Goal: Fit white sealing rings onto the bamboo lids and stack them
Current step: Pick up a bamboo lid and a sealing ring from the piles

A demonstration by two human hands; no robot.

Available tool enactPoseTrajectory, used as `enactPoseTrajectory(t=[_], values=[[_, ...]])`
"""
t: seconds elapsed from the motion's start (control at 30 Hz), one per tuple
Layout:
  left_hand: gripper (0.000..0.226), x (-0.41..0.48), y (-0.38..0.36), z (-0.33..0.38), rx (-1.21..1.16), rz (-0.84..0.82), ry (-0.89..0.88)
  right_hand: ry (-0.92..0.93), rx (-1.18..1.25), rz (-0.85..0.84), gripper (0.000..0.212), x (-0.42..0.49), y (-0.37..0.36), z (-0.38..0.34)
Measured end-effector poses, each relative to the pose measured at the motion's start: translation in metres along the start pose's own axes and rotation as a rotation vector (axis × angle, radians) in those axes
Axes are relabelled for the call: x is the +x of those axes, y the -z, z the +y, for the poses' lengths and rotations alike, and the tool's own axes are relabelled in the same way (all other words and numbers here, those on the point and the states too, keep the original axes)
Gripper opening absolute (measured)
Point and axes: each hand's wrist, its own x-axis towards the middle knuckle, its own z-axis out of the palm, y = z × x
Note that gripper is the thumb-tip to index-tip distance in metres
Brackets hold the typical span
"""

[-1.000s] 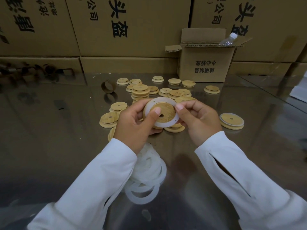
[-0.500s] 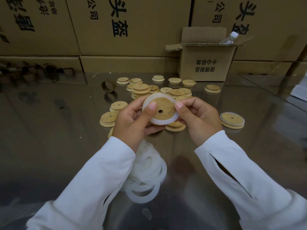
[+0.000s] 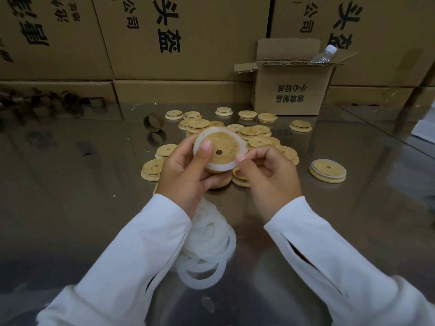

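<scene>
Left hand point(image 3: 182, 177) has its grip curled round the bamboo lid point(image 3: 222, 147), right hand point(image 3: 270, 178) pinches the white ring point(image 3: 221, 166); small box point(image 3: 292, 95) reads 玻璃制品 upside down.

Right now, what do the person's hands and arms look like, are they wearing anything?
The left hand and right hand are bare: no gloves or jewellery visible. Long white sleeves reach the wrists; the left sleeve and right sleeve each show a dark lengthwise slit.
</scene>
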Motion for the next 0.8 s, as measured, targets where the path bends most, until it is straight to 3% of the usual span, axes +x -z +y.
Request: enactPoseTrajectory(t=[0.27,0.53,0.6,0.8], values=[[0.035,0.001,0.004,-0.005,0.124,-0.014,0.034,-0.043,-0.023,0.064,0.014,0.007,0.004,0.001],[0.031,0.001,0.003,-0.005,0.315,-0.021,-0.015,0.100,-0.276,0.031,0.015,0.007,0.008,0.004],[0.024,0.002,0.004,-0.004,0.308,-0.029,-0.031,0.099,-0.279,0.013,0.015,0.008,0.009,0.003],[0.032,0.003,0.006,-0.002,0.316,-0.034,-0.045,0.031,-0.170,-0.035,0.015,0.013,0.013,-0.001]])
